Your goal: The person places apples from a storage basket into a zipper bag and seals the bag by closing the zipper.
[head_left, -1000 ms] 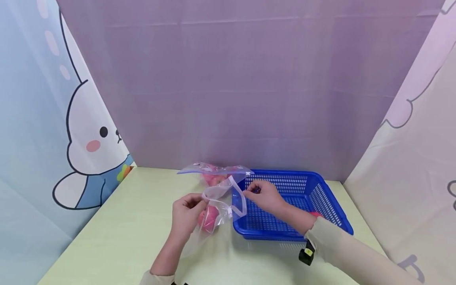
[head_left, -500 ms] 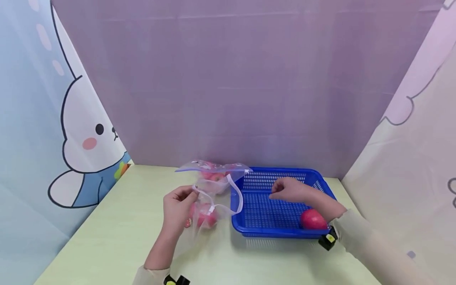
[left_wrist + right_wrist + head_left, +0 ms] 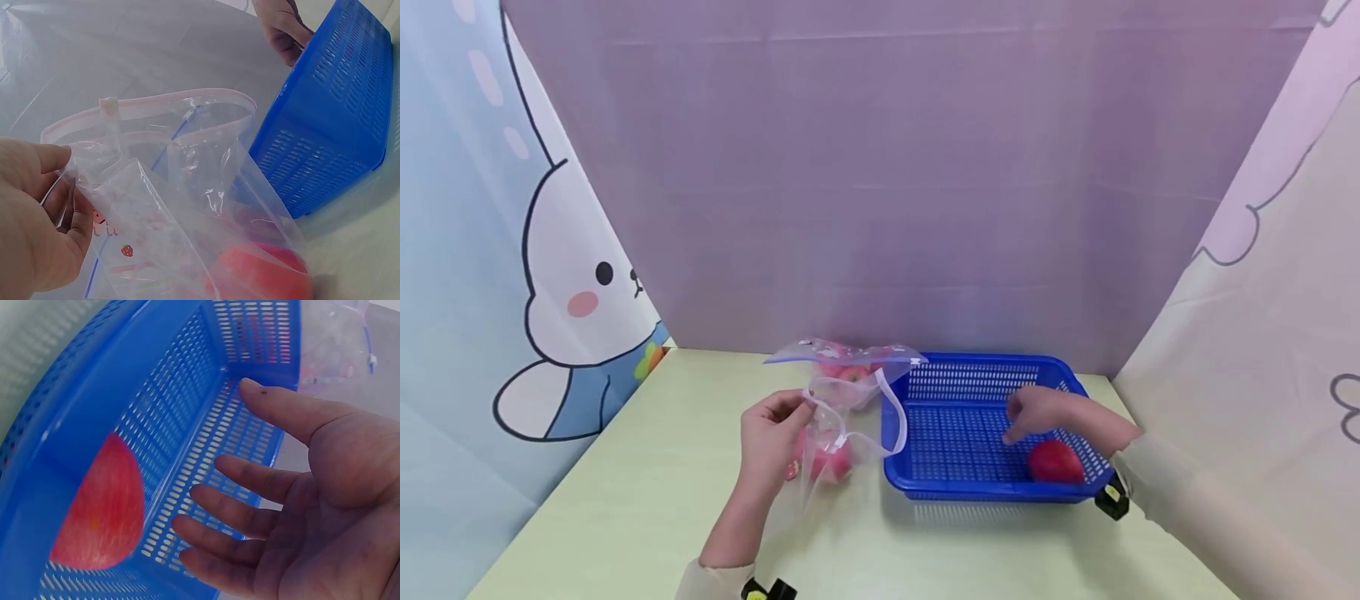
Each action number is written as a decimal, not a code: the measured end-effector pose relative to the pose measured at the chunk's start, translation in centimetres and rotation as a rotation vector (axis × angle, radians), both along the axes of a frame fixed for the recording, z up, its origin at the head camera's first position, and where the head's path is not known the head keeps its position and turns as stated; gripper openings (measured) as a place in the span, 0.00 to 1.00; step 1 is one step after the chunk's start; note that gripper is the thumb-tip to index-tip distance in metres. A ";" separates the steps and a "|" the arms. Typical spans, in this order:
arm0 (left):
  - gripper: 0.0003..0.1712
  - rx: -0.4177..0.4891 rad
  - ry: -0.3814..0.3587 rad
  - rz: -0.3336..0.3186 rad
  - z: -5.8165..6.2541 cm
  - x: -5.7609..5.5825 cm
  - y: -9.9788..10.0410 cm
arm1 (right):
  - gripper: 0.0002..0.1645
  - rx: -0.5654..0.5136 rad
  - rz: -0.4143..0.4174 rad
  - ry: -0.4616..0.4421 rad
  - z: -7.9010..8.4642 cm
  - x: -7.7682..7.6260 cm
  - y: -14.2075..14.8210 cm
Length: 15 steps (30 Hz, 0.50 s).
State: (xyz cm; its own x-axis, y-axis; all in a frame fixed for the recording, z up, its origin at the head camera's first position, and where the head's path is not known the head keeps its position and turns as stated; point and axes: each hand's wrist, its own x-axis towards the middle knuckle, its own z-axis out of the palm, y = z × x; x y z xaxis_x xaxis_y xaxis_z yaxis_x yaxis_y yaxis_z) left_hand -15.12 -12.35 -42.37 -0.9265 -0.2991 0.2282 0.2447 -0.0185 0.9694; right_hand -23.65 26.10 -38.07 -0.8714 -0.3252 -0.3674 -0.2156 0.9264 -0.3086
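My left hand pinches the rim of a clear zip bag, whose mouth gapes with a white slider on its edge. A red apple shows through the bag's plastic near the table. Over the blue basket, my right hand hangs with its fingers spread, holding nothing. A red apple lies in the basket's front right corner, just below that hand. In the right wrist view the palm faces this apple, with a gap between them.
Behind the held bag stands another clear zip bag with a purple seal and red apples inside, close to the basket's left side. A grey-purple cloth rises at the table's back edge, and printed cloths flank both sides.
My right hand has let go of the bag's rim and moved right over the basket, its fingers opening. My left hand has shifted slightly left with the bag. The basket apple has come into fuller view.
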 end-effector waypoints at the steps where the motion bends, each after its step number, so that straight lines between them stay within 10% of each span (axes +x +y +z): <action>1: 0.06 0.001 0.002 0.000 0.0 0.0 0.0 | 0.23 0.007 -0.003 -0.002 0.0 -0.1 0.1; 15: 0.05 0.005 0.009 0.005 -0.1 0.0 -0.3 | 0.29 0.179 0.134 -0.060 -0.5 -1.1 0.5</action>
